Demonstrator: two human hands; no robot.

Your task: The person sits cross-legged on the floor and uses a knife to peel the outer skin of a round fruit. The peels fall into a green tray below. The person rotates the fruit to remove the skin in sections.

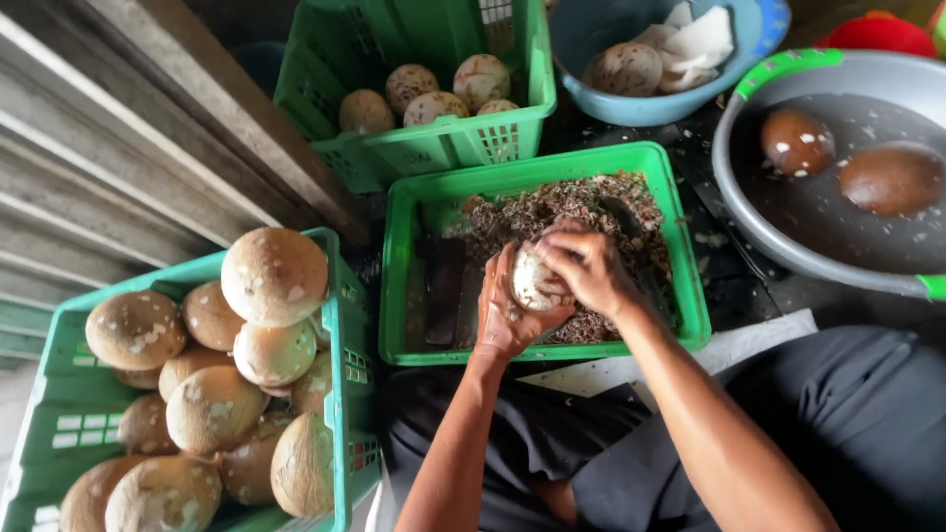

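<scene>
My left hand [503,315] cups a round, partly peeled coconut [535,283], pale with brown flecks, from below and the left. My right hand [589,268] closes over its top and right side; whether it also holds a tool is hidden. Both hands hover above a shallow green tray [399,296] that holds a heap of brown peelings [552,212] and a dark flat slab [443,291] at its left.
A green crate [345,394] of brown unpeeled coconuts stands at lower left. Another green crate [443,148] with peeled ones sits behind the tray. A blue bowl [601,103] holds white coconut pieces. A grey basin [749,227] of water with two brown coconuts lies at right.
</scene>
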